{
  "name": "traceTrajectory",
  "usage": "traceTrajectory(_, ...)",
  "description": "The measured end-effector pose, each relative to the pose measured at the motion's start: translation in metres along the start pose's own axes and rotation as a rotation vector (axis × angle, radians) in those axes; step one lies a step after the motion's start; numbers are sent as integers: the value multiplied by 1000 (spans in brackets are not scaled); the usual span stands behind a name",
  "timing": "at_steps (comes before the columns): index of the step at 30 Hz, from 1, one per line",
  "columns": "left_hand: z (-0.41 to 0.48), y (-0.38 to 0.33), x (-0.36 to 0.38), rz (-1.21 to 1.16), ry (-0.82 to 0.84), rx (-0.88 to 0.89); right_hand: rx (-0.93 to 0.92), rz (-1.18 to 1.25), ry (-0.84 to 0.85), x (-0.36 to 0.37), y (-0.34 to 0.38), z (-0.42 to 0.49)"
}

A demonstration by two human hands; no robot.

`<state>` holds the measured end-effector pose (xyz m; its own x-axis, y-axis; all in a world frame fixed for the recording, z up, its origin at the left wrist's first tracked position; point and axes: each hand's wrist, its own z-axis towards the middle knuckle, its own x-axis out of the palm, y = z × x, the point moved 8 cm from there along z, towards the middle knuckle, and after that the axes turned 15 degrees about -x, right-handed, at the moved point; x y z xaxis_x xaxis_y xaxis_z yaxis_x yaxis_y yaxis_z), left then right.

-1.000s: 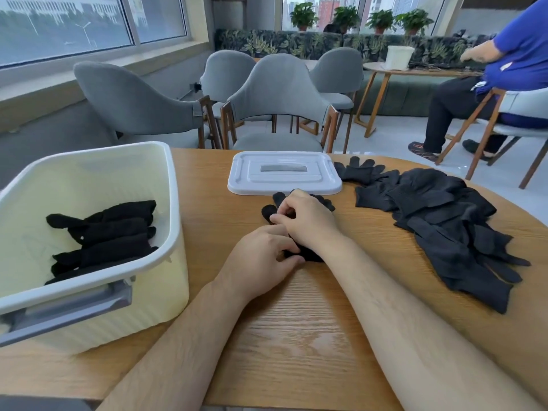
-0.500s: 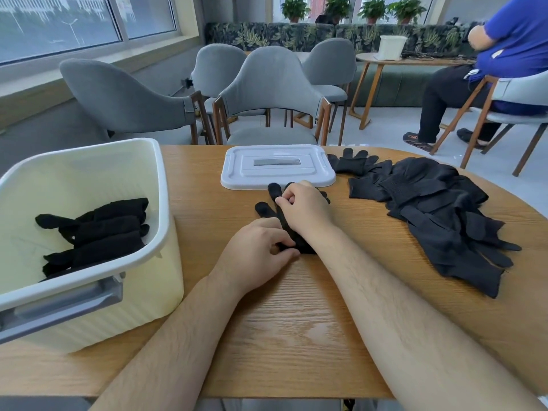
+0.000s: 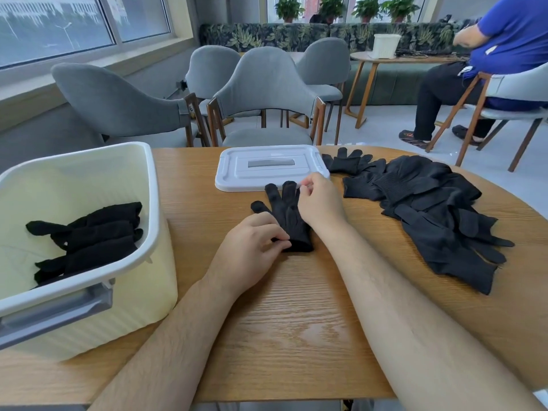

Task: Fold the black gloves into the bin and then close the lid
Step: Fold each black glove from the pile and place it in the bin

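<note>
Lying flat on the wooden tabletop [image 3: 296, 336], 1 black glove [image 3: 289, 223] points its fingers away from the person, with its cuff nearest the body. The left hand [image 3: 252, 250] rests on the tabletop at the cuff, thumb and curled fingers pinching the cuff's left edge. The right hand [image 3: 321, 206] lies over the glove's right side, its fingers curled and its thumb and forefinger pinched together at the tip of one glove finger, just at the near rim of the lid [image 3: 267, 167]. That pale lid lies flat on the tabletop beyond the glove, grey handle recess facing up.

Left of the hands stands the cream bin [image 3: 148, 292], open, with a grey handle on its near wall; folded gloves [image 3: 95, 235] lie stacked inside it. Right of the hands, a loose pile of black gloves [image 3: 430, 209] spreads across the tabletop, apart from the glove being handled.

Grey upholstered chairs [image 3: 267, 93] stand beyond the tabletop, and a seated person in a blue top [image 3: 510, 34] is at the far right.
</note>
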<state>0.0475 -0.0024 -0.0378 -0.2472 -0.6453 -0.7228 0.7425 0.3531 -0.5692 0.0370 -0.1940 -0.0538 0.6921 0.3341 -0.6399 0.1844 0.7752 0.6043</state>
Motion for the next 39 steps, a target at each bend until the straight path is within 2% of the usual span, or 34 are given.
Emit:
traceTrajectory(5, -2, 8, 15, 31, 180, -56, 26, -6, 129, 4, -14, -1)
traceTrajectory(10, -4, 1, 13, 28, 179, 22, -18, -14, 184, 15, -8, 2)
traceTrajectory(13, -4, 0, 12, 36, 146, 36, -28, -58, 144, 15, -5, 5)
traceTrajectory(17, -3, 1, 12, 60, 104, 47, -40, -178, -6, -20, -14, 13)
traceTrajectory(19, -3, 1, 12, 80, 103, 49, -29, -160, 67, -24, -23, 13)
traceTrajectory(22, -4, -1, 13, 73, 119, 63, -2, -146, 286, -7, -27, 2)
traceTrajectory(23, -4, 0, 15, 65, 137, 61, -9, -149, 294, -4, -26, 0)
traceTrajectory(29, -6, 4, 19, 51, 183, 38, -74, -30, 126, -10, -16, 8)
traceTrajectory(34, -6, 4, 21, 76, 180, 39, -105, -118, 198, 4, -11, 10)
traceTrajectory(37, -7, 7, 22, 103, 178, 16, 14, -129, 82, -17, -22, 11)
traceTrajectory(39, -6, 9, 24, 120, 183, -5, 97, -230, 158, -27, -34, 9)
